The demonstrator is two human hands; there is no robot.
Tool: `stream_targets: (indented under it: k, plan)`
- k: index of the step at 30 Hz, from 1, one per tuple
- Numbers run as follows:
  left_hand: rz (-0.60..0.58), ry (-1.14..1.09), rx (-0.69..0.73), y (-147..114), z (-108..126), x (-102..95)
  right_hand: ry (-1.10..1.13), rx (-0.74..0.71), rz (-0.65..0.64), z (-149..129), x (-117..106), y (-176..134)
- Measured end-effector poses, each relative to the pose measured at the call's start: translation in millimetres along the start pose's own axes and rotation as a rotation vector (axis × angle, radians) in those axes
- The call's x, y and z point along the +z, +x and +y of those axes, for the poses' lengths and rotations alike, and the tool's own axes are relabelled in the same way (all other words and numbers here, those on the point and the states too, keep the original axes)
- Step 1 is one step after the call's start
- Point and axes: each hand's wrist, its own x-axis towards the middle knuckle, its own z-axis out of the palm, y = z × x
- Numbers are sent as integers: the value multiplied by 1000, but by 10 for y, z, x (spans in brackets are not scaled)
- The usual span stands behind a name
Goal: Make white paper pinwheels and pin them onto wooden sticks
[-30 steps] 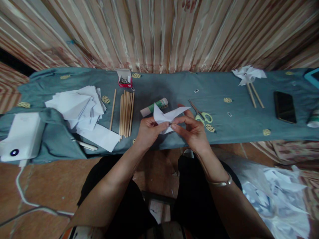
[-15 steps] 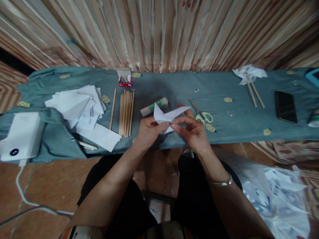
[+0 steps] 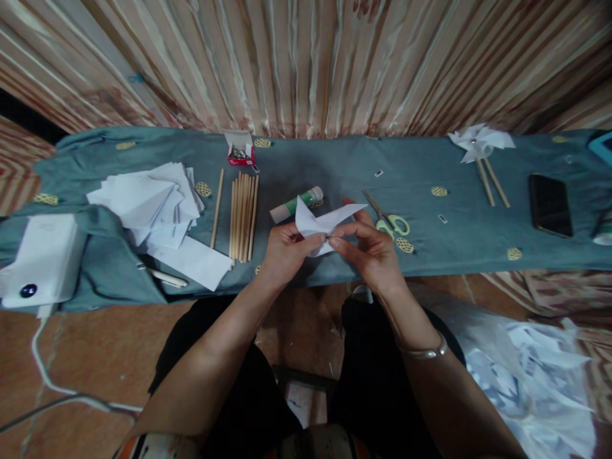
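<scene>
Between both hands, over the near edge of the cloth-covered table, is a white paper pinwheel [image 3: 318, 223] with its blades folded up. My left hand [image 3: 285, 252] pinches it from the left, thumb at the centre. From the other side my right hand [image 3: 370, 252] is closed at the same spot, thumb and forefinger on a tiny dark thing at the middle, too small to make out. Just behind the paper lies a green and white glue stick [image 3: 297, 204]. Scissors [image 3: 389, 220] with pale green handles rest to the right, close to my right fingers.
To the left are wooden sticks [image 3: 243, 217], a pile of white paper [image 3: 143, 197] and an open red box of small metal pieces [image 3: 240, 153]. Finished pinwheels [image 3: 482, 143] on sticks and a phone [image 3: 549, 205] lie right. A plastic bag [image 3: 530, 382] stands below.
</scene>
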Motion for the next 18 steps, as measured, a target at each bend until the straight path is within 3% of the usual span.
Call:
stream_targets:
  k: [18]
  plan:
    - [-5, 1, -5, 3, -10, 0, -5, -11, -2, -2, -2, 1]
